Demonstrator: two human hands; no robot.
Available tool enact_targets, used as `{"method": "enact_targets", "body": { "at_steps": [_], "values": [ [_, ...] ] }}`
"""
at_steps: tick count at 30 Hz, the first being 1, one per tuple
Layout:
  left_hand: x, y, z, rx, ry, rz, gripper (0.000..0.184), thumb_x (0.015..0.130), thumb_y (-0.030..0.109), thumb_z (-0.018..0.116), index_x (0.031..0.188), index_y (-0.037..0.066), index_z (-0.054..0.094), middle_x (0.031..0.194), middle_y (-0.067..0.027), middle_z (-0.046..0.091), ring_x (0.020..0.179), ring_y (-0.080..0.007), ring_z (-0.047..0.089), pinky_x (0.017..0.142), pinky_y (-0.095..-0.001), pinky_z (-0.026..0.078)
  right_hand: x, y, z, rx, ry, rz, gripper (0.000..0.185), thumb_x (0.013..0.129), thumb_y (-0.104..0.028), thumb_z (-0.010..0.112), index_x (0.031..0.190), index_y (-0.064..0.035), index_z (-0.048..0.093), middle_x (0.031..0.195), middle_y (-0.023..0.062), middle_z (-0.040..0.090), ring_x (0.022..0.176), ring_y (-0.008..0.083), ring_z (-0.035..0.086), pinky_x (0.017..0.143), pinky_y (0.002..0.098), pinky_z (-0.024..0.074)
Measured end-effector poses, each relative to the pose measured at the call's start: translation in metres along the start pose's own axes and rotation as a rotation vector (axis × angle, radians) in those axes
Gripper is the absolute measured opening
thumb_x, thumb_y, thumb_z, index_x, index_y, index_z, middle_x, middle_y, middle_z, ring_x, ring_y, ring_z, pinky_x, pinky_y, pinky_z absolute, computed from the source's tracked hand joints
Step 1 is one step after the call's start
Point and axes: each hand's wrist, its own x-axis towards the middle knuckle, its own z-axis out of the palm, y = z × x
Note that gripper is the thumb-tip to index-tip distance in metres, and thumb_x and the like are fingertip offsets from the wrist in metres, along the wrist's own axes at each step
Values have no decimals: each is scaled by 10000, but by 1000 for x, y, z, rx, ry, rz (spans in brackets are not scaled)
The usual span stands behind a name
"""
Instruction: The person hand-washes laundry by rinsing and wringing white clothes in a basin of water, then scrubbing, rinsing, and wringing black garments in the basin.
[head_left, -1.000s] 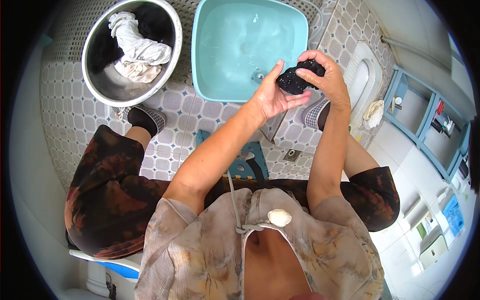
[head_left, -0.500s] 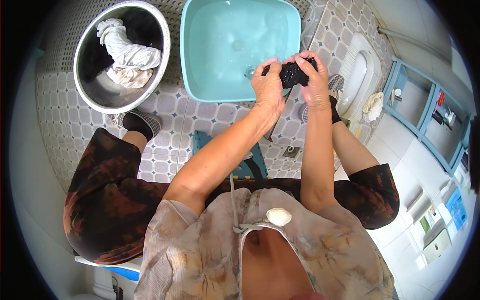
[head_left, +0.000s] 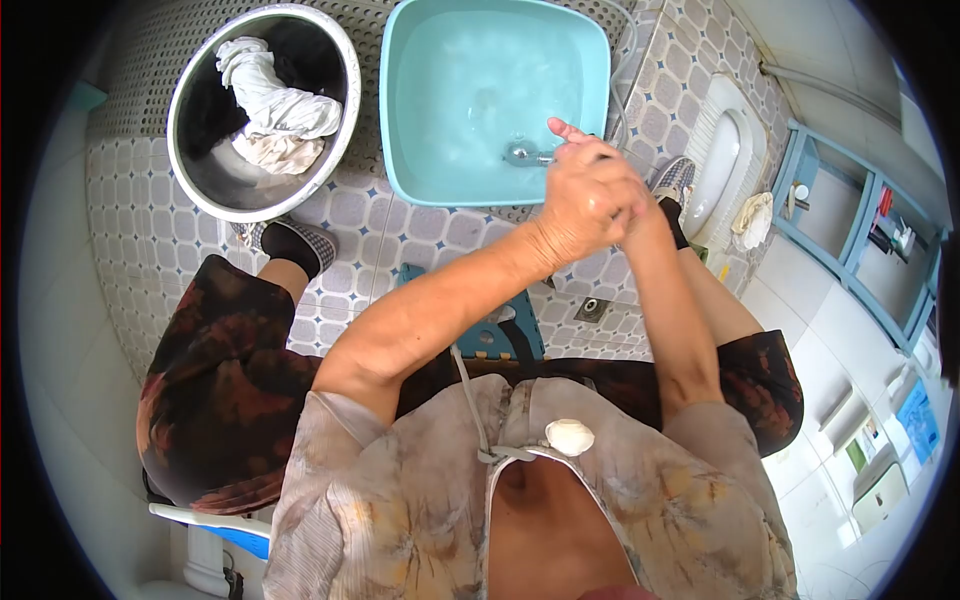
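Observation:
My left hand (head_left: 585, 200) is turned over and closed, crossing in front of my right hand (head_left: 636, 205). Both grip a black cloth (head_left: 604, 157), which is almost wholly hidden; only a dark sliver shows among the fingers. The hands are pressed together at the near right corner of a turquoise basin (head_left: 388, 120) of clear water. A silvery, shiny thing (head_left: 524, 153) shows in the basin close to my fingers; I cannot make out what it is.
On the left stands a metal bowl (head_left: 176, 160) holding white cloth (head_left: 290, 110) and dark cloth. A squat toilet (head_left: 722, 165) and a blue shelf rack (head_left: 850, 255) are at the right. A turquoise stool (head_left: 525, 330) is below my arms, near a floor drain (head_left: 591, 309).
The black cloth showed between my two hands before. My left hand has since twisted over toward the right, and my hands have come together, covering the cloth. The view has shifted slightly.

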Motion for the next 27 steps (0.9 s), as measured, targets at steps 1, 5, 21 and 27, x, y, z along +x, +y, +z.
{"method": "enact_targets", "body": {
  "at_steps": [1, 5, 21, 27],
  "values": [
    [1, 7, -2, -5, -43, 72, 192, 507, 14, 656, 613, 169, 620, 761, 27, 621, 809, -207, 591, 689, -349, 493, -5, -9, 4, -107, -29, 33, 280, 911, -216, 585, 1119, -32, 549, 839, 10, 556, 753, 111, 514, 726, 262, 450],
    [3, 21, -7, -59, -160, 340, 156, 480, 83, 667, 585, 166, 586, 704, 38, 562, 769, -191, 567, 645, -340, 473, -24, -24, 35, -420, -46, 112, 306, 926, -228, 564, 1136, -9, 526, 725, -25, 487, 638, 84, 449, 657, 236, 421],
    [-17, 15, -12, 262, -927, 852, 106, 562, 235, 641, 569, 130, 644, 635, -12, 588, 685, -214, 604, 598, -340, 487, -8, -12, 76, -1384, -164, 152, 170, 856, -87, 451, 875, -23, 607, 622, 5, 511, 579, 96, 464, 562, 264, 416],
    [-24, -11, -38, 434, -1292, 843, 125, 571, 173, 673, 649, 78, 695, 710, -94, 662, 674, -267, 650, 581, -401, 506, 30, 20, 78, -1418, 16, 65, 201, 909, -137, 490, 976, -28, 646, 756, 43, 626, 673, 118, 567, 634, 279, 478]
  ]
}}
